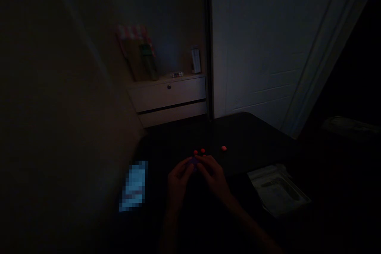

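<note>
Both my left hand (179, 175) and my right hand (212, 172) pinch a small purple piece (194, 161) between thumbs and fingers, low over the near part of a dark table (253, 135). Its exact kind is too dim to make out. Just beyond my fingertips lie a small red ball (195, 152) and another red ball (203, 151). A further red bit is partly hidden behind my right fingers. Off to the right rests a larger pinkish-red ball (224, 148), touched by neither hand.
At the left glows a pixelated bright screen (135, 186). A clear plastic packet (279, 188) lies by the table's right front edge. Behind the table stand a pale drawer unit (172, 97) with items on top and a white door (253, 47). The room is very dark.
</note>
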Action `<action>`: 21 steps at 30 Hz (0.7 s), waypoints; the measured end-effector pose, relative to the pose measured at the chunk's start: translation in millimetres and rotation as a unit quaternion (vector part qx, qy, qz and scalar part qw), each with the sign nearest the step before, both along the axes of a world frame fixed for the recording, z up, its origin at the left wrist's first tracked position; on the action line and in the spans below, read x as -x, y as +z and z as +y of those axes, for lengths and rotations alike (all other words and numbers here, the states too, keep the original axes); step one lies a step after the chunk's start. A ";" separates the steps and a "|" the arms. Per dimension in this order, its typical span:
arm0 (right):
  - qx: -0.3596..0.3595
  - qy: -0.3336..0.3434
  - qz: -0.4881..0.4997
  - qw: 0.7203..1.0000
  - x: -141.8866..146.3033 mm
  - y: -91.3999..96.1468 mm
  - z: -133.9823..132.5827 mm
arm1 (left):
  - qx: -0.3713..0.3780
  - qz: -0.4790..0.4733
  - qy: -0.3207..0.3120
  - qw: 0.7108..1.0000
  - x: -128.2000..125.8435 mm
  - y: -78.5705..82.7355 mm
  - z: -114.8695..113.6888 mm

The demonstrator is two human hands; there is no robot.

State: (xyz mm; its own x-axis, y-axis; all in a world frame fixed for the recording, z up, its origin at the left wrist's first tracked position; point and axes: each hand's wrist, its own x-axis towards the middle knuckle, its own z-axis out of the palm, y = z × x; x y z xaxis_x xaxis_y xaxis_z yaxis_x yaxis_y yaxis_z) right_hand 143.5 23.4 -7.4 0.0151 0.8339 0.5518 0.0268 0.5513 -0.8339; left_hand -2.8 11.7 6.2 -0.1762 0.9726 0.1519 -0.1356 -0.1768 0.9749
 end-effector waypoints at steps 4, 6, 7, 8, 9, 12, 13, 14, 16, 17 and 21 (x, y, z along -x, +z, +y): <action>0.004 0.000 -0.014 1.000 -1.0 0.7 0.3 | -0.003 0.013 -0.007 1.000 1.2 -1.2 -0.1; 0.004 -0.001 -0.014 1.000 -1.1 1.4 0.6 | -0.005 0.017 -0.006 1.000 1.4 -1.3 -0.3; 0.004 0.000 -0.010 1.000 -1.0 1.7 0.6 | -0.006 0.018 -0.007 1.000 1.4 -1.0 -0.4; 0.006 0.002 -0.003 1.000 -0.8 1.9 0.6 | -0.008 0.020 -0.008 1.000 1.2 -0.6 -0.7; 0.009 0.005 0.005 1.000 -0.5 2.1 0.5 | -0.008 0.024 -0.010 1.000 1.0 0.2 -1.1; 0.029 0.012 0.031 0.999 0.4 2.3 0.2 | 0.002 0.042 -0.014 0.999 0.1 3.4 -2.7; 0.034 0.014 0.034 0.999 0.5 2.2 0.1 | 0.005 0.047 -0.015 0.999 -0.3 4.4 -3.2; 0.039 0.015 0.035 0.999 0.6 2.1 0.0 | 0.007 0.051 -0.017 0.999 -0.6 5.3 -3.7; 0.043 0.015 0.033 0.998 0.3 1.7 -0.1 | 0.005 0.054 -0.019 0.998 -1.1 6.3 -4.2; 0.043 0.015 0.033 0.998 0.1 1.5 -0.2 | 0.001 0.055 -0.020 0.998 -1.2 6.4 -4.4; 0.041 0.015 0.032 0.999 -0.6 1.0 -0.5 | -0.006 0.068 -0.023 0.997 -0.5 6.9 -4.8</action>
